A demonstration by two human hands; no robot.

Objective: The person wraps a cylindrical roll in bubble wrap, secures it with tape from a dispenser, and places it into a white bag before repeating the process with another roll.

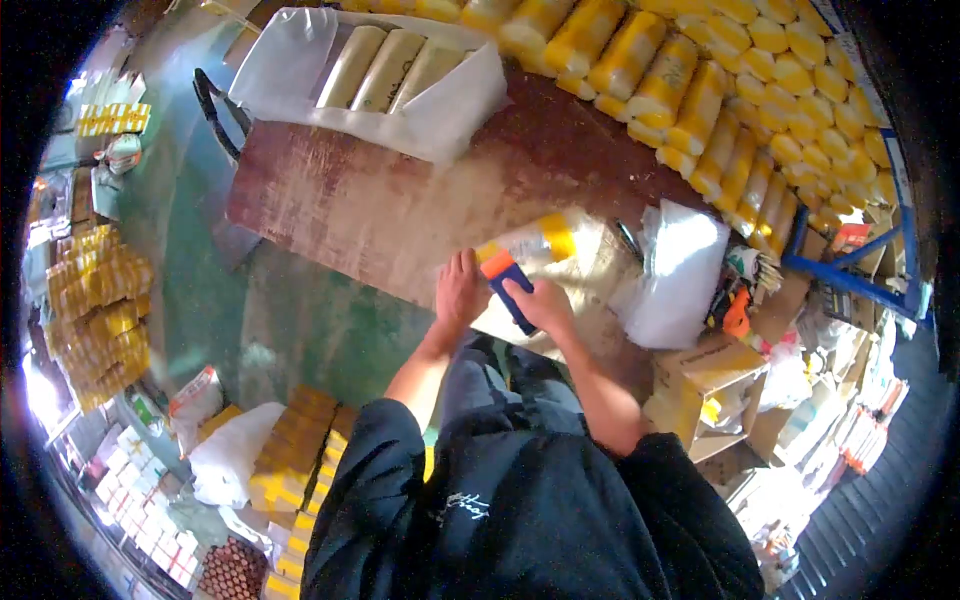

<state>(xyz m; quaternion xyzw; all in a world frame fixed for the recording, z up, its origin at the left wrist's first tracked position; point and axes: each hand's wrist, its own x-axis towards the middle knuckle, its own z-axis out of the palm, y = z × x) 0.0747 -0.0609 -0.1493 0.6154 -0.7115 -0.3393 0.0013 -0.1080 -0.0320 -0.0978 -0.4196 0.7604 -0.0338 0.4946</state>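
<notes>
At the table's near edge, my right hand [540,305] is closed around a dark blue tool with an orange end [510,290]. My left hand [462,290] rests beside the orange end, at the left end of a clear and yellow wrapped roll [528,243]; its fingers look bent together, and what they hold is too small to make out. The roll lies on the worn brown table [390,220]. To the right of it is a white plastic-wrapped bundle [680,270].
An open white-lined box [285,65] with three wrapped rolls stands on the table's far left. Yellow-wrapped rolls [625,55] are stacked along the far side. A cardboard box [715,375] is at right, near a blue metal frame [850,285]. Yellow-taped cartons [290,450] stand at lower left.
</notes>
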